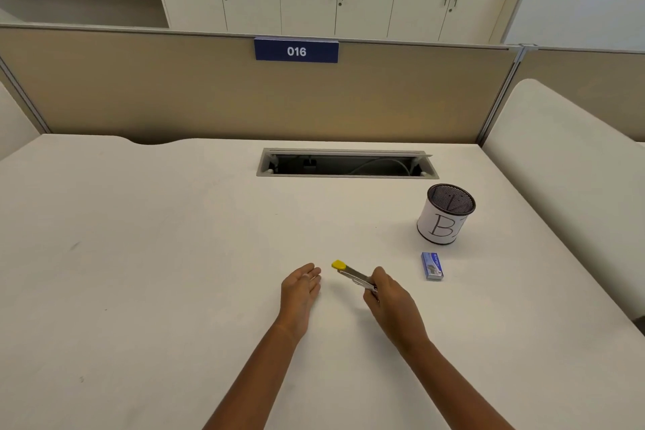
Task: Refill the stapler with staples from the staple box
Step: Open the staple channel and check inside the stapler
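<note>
A small metal stapler (352, 275) with a yellow tip is held just above the white desk (174, 255), its yellow end pointing up and left. My right hand (387, 300) is shut on its rear end. My left hand (302, 286) hovers a short way to the left of the stapler, palm turned inward, fingers loosely apart, holding nothing. The blue staple box (432, 266) lies closed on the desk to the right of the stapler, apart from both hands.
A black mesh pen cup (446, 214) wrapped in white paper marked "B" stands behind the staple box. An open cable slot (345, 164) is set in the desk's far middle. A tan partition (209, 98) with a "016" sign bounds the back.
</note>
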Demonstrator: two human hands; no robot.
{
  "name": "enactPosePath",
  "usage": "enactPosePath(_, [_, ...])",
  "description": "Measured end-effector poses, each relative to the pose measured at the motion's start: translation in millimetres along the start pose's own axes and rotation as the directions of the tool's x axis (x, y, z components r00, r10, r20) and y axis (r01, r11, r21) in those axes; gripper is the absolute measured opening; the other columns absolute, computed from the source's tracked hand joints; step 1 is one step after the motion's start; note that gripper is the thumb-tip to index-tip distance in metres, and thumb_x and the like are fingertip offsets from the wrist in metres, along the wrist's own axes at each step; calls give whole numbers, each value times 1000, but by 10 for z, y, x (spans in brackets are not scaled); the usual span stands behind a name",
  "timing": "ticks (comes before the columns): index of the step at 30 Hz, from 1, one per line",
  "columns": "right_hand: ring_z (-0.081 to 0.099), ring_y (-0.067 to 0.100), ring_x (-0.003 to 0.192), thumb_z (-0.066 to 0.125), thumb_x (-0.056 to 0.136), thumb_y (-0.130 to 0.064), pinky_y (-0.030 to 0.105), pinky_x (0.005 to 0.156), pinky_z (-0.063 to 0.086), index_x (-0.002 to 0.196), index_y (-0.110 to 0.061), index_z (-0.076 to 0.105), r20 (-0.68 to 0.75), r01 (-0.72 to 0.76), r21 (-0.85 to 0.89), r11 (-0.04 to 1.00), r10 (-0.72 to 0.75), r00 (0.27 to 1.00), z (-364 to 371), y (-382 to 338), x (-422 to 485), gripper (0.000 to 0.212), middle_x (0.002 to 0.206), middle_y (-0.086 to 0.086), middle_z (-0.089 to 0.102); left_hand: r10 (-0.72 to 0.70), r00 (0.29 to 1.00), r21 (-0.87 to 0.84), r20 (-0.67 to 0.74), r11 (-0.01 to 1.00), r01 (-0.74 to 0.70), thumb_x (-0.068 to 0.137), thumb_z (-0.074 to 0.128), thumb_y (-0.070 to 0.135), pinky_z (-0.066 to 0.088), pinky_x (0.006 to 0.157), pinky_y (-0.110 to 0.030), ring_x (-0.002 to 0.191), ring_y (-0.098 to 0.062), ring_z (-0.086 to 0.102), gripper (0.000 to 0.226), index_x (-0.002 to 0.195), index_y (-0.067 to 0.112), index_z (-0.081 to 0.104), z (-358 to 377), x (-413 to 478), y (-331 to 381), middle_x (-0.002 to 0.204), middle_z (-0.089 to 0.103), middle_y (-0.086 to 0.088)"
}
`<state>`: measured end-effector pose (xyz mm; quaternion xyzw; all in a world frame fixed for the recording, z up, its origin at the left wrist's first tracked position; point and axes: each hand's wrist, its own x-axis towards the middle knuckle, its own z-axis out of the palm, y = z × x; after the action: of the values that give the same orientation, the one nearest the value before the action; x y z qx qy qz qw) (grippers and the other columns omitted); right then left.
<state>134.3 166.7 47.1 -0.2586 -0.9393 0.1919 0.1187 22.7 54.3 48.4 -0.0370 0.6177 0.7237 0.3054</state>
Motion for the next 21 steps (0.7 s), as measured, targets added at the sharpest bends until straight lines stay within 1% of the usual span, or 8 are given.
enactPosePath(2, [35, 27, 64, 43, 87, -9, 30, 55, 27, 85, -16, 28, 57, -54, -7, 999, 54, 997, 17, 41, 7, 16, 72, 4, 42, -13, 1000, -10, 0, 1000, 13, 97, 28, -4, 34, 109, -37, 130, -36, 43, 37, 130, -11, 42, 9, -5, 3, 138, 45, -28])
enactPosePath(5, [43, 23, 53, 49, 81, -2, 27, 47, 31, 77, -13, 38, 42, -282, 429, 858, 293, 955, 10, 54, 4, 16, 62, 8, 51, -30, 999, -47, 26, 998, 31, 96, 30, -3, 35, 105, -36, 128, -36, 45, 36, 129, -10, 43, 32, -31, 10, 136, 46, -27])
enactPosePath(7, [44, 12, 39, 52, 80, 4, 19, 38, 34, 70, -10, 44, 180, -423, 708, 566, 434, 883, -30, 26, 37, 18, 57, 10, 55, -51, 998, -85, 46, 995, 55, 96, 32, -4, 38, 102, -36, 120, -35, 49, 35, 128, -11, 43, 41, -49, 27, 131, 49, -28])
enactPosePath(9, [40, 5, 29, 50, 83, 6, 14, 28, 30, 66, -4, 49, 427, -554, 801, 228, 431, 795, -65, -5, 67, 20, 55, 10, 52, -56, 996, -98, 69, 993, 63, 95, 35, -5, 44, 93, -33, 108, -30, 52, 35, 128, -11, 43, 47, -83, 35, 118, 52, -24])
enactPosePath(11, [37, 3, 25, 47, 88, 3, 11, 24, 27, 67, -2, 52, 656, -659, 744, -110, 306, 690, -108, -39, 90, 21, 52, 7, 49, -40, 994, -87, 100, 995, 49, 95, 38, -5, 48, 82, -27, 99, -29, 54, 33, 126, -10, 46, 64, -115, 39, 109, 53, -18])
enactPosePath(13, [36, 3, 24, 45, 90, -1, 10, 21, 25, 70, -4, 50, 780, -714, 619, -327, 150, 607, -117, -42, 84, 21, 45, 4, 49, -11, 991, -64, 131, 998, 19, 93, 42, -5, 49, 77, -25, 88, -26, 59, 31, 123, -8, 49, 90, -140, 41, 102, 57, -16])
enactPosePath(17, [38, 6, 24, 48, 87, -6, 11, 20, 27, 64, -7, 48, 855, -777, 457, -433, -28, 519, -109, -61, 60, 23, 43, 4, 51, 66, 987, -1, 144, 998, -67, 90, 48, -5, 56, 64, -16, 77, -17, 61, 28, 118, -3, 54, 125, -162, 64, 93, 61, -12])
enactPosePath(21, [41, 7, 26, 57, 72, -9, 11, 22, 29, 55, -4, 52, 841, -805, 443, -395, -128, 526, -149, -116, 43, 19, 47, 4, 52, 140, 980, 30, 138, 989, -146, 87, 51, -8, 56, 61, -12, 84, -20, 60, 31, 116, -1, 57, 128, -179, 91, 98, 62, -13])
